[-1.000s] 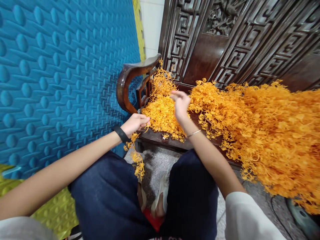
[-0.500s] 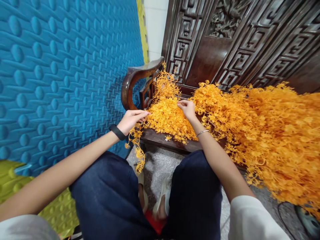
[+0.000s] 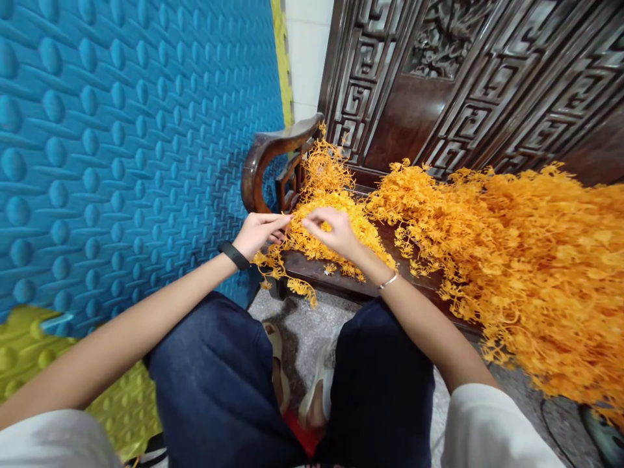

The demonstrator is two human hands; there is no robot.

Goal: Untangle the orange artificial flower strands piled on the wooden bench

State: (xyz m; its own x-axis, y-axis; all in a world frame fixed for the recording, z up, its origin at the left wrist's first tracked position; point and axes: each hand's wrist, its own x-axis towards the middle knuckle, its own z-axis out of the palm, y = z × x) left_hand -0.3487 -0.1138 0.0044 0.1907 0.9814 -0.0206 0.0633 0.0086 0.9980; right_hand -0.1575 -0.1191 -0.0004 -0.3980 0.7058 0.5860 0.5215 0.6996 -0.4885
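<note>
At the front left corner of the wooden bench surface, my left hand is closed in a pinch on an orange plastic strand; its tail droops over the front edge toward the floor; its long axis runs roughly up and down, from my fingertips to the hanging end. My right hand meets the left at the fingertips, fingers curled and pinching another orange piece, though what exactly it grips is partly hidden. Both hands sit just in front of the small orange pile; the large orange heap lies well to my right, nearer my right arm. Armrest stands behind my left hand; blue padded wall to the left; carved wooden back beyond. Black wristband on left wrist, thin bracelet on right; no brand, label or legible writing noted.
</note>
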